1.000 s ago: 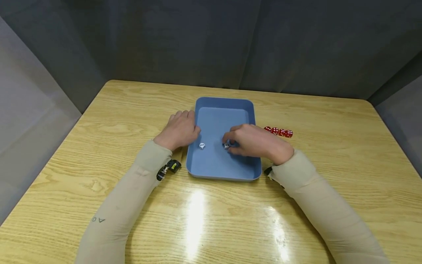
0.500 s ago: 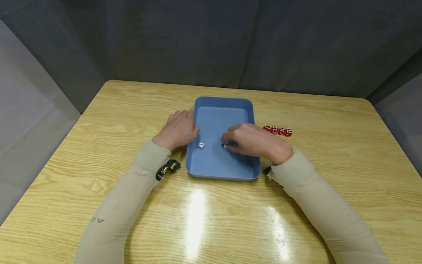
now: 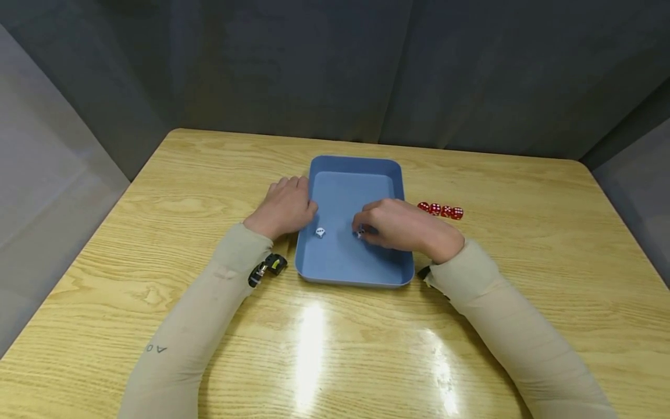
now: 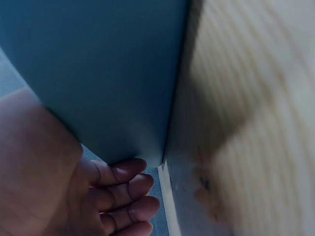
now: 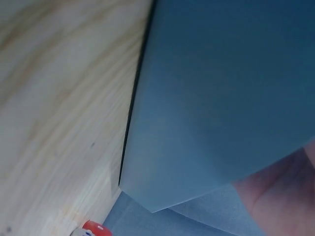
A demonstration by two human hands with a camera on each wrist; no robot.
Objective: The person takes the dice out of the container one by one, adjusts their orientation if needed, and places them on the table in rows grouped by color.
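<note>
Right hand point(image 3: 403, 228) is still pinching a white die point(image 3: 359, 233) inside the blue tray point(image 3: 356, 166); left hand point(image 3: 287, 205), fingers relaxed, is steadying the tray's left rim; nothing has shifted.

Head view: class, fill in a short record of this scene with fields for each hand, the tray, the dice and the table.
left hand: rests on the table against the tray's left wall, fingers relaxed
right hand: inside the tray, fingertips pinching a white die
tray: blue, rectangular, mid-table
other white die: lies loose on the tray floor, near the left wall
red dice: four in a row on the table, right of the tray
table: light wood
</note>
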